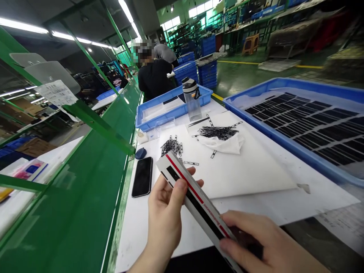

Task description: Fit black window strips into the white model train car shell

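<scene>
A long white bar with a red stripe and a black strip (196,203) slants across the lower middle of the view. My left hand (167,208) is closed round its upper part, thumb on the top face. Lower down, my right hand (250,239) grips the bar between thumb and fingers. Beyond the bar, small black frame-shaped pieces (172,146) lie in a pile on a white sheet (256,170). A larger heap of thin black pieces (217,132) rests farther back, partly on a crumpled white cloth (224,144).
A phone (142,177) and a dark blue cap (140,153) lie left. A bottle (192,98) and tweezers (198,121) stand and lie behind. Blue trays (287,146) (148,121) flank the sheet. Beside the table runs a green belt (85,197). A person (155,77) sits beyond.
</scene>
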`<action>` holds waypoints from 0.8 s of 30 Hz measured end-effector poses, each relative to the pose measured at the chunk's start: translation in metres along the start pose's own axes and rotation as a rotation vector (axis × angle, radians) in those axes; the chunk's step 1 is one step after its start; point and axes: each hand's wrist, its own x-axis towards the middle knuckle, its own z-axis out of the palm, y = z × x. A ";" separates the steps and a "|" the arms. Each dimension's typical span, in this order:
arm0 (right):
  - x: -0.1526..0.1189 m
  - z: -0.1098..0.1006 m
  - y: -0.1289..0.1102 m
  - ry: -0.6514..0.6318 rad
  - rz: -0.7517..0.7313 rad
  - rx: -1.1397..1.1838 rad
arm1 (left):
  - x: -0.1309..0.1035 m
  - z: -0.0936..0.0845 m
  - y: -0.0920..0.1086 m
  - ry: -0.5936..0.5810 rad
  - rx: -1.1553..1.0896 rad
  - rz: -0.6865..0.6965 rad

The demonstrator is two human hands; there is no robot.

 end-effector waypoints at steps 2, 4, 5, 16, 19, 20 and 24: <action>0.001 -0.002 0.001 -0.032 0.045 0.079 | 0.002 -0.001 -0.003 -0.048 0.005 -0.023; 0.003 -0.004 0.001 -0.071 0.086 0.224 | 0.001 -0.002 -0.007 -0.144 0.021 -0.049; 0.005 -0.005 0.002 -0.067 0.097 0.311 | 0.000 -0.003 -0.009 -0.210 0.034 -0.063; 0.032 -0.009 0.001 0.155 -0.003 0.784 | -0.015 -0.005 -0.020 -0.533 0.413 -0.148; 0.032 -0.009 0.002 0.120 -0.019 0.804 | -0.016 -0.008 -0.020 -0.543 0.460 -0.110; 0.031 -0.009 0.002 0.122 -0.023 0.814 | -0.015 -0.009 -0.019 -0.551 0.476 -0.105; 0.029 -0.011 0.001 0.132 -0.031 0.816 | -0.015 -0.013 -0.017 -0.577 0.504 -0.115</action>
